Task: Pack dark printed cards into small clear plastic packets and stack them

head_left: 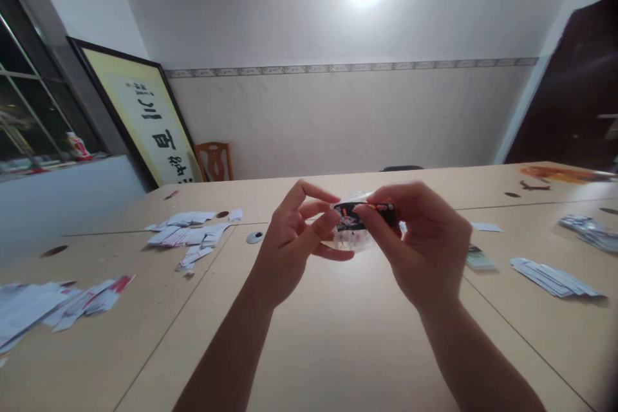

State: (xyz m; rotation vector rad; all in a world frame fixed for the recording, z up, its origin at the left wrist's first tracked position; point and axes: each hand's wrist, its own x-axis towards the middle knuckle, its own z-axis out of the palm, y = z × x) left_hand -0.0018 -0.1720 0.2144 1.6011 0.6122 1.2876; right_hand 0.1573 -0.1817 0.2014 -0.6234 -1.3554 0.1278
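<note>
A small clear plastic packet [355, 241] with a black printed label [350, 215] is held up above the table in the middle of the head view. My left hand [294, 238] pinches its left end between thumb and fingers, with the lower fingers curled beneath it. On the right side, my right hand [420, 238] grips the label, thumb across its front and fingers behind. The fingers cover parts of the packet, and whatever lies inside cannot be made out.
Piles of white paper slips [188, 232] and larger sheets [29, 312] lie at left on the wooden table [328, 347]. To the right are a stack of folded papers [555, 277], plastic-looking packets [589, 232] and a small card stack [479, 259]. A wooden chair [215, 161] stands behind.
</note>
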